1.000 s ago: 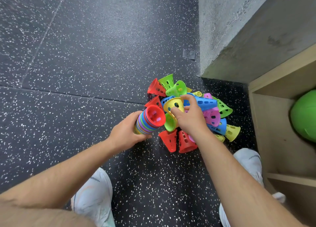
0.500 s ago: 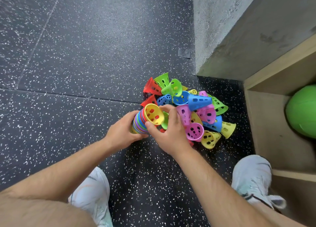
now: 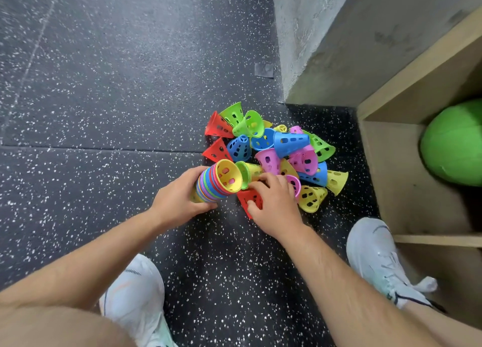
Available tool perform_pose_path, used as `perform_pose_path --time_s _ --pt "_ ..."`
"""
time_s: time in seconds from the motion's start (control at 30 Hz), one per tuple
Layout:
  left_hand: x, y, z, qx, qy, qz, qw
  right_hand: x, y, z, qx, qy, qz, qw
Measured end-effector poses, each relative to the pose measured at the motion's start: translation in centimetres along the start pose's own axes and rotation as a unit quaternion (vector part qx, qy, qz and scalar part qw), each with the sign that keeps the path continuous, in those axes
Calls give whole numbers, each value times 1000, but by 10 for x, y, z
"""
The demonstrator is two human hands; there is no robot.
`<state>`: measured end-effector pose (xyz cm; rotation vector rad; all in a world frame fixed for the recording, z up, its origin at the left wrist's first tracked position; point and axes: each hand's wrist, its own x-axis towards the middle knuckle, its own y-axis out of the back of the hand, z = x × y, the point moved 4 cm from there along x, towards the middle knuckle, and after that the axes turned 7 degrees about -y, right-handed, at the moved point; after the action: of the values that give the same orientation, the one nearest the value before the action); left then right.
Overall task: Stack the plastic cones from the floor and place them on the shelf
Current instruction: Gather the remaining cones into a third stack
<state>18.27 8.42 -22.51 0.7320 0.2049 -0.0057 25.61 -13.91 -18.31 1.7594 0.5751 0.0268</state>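
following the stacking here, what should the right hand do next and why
Probably lift the red cone that the right hand seems to pinch and slot it into the cone stack gripped by the left hand: the stack's open yellow mouth faces it, close by, and many loose cones lie beside it.

Cones red, green, blue, pink, yellow; floor black, white-speckled; ball green; shoes white; shelf pale wood; wall grey
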Motion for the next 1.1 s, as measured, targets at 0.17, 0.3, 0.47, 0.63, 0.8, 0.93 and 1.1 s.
perform_pose_path --time_s 0.17,0.3,0.47,0.63,0.8,0.93,1.1 --pt "-2 0 2 7 -3 -4 1000 -2 -11 -4 -71 -20 -3 997" --pt "-4 -1 5 18 -17 -10 1000 -7 -10 -5 8 -16 31 999" --pt "-6 -1 7 8 -15 2 1000 -17 18 7 168 -70 116 976" --pt "-8 1 6 2 -15 -1 1000 -25 50 -3 315 -103 207 920" --pt "-8 2 4 -1 -11 3 1000 -27 43 -29 344 -45 219 912" --pt "-7 0 2 -7 -18 5 1000 -30 16 -42 321 -12 157 934" --pt "-6 -1 0 -6 -15 13 1000 -29 -4 -54 284 22 72 956"
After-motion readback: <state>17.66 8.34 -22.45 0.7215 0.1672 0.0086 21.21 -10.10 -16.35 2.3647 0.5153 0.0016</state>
